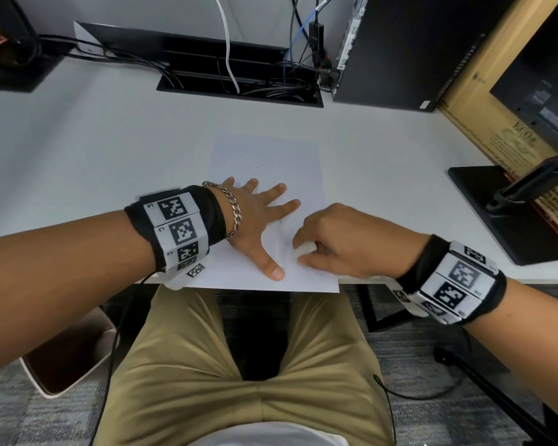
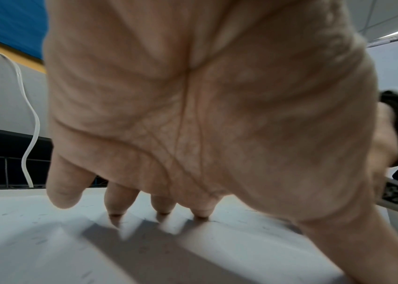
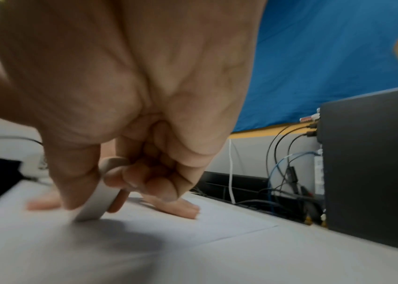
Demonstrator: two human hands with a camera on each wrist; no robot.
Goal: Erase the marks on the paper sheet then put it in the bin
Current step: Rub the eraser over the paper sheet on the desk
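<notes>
A white paper sheet (image 1: 264, 159) lies on the desk at its front edge, with faint pencil marks and eraser crumbs on it. My left hand (image 1: 255, 214) lies flat on the sheet (image 2: 35, 249), fingers spread and straight, pressing it down. My right hand (image 1: 332, 239) pinches a white eraser (image 1: 303, 247) between thumb and fingers. The eraser (image 3: 98, 199) touches the sheet (image 3: 193, 228) just right of my left thumb. Below the desk at the left stands a bin (image 1: 68, 358) with a dark inside and a pale rim.
A black cable tray (image 1: 239, 78) with wires runs along the desk's back. A black computer tower (image 1: 400, 49) stands at the back right. A monitor base (image 1: 503, 217) and a cardboard box (image 1: 484, 123) are at the right. My legs are under the desk.
</notes>
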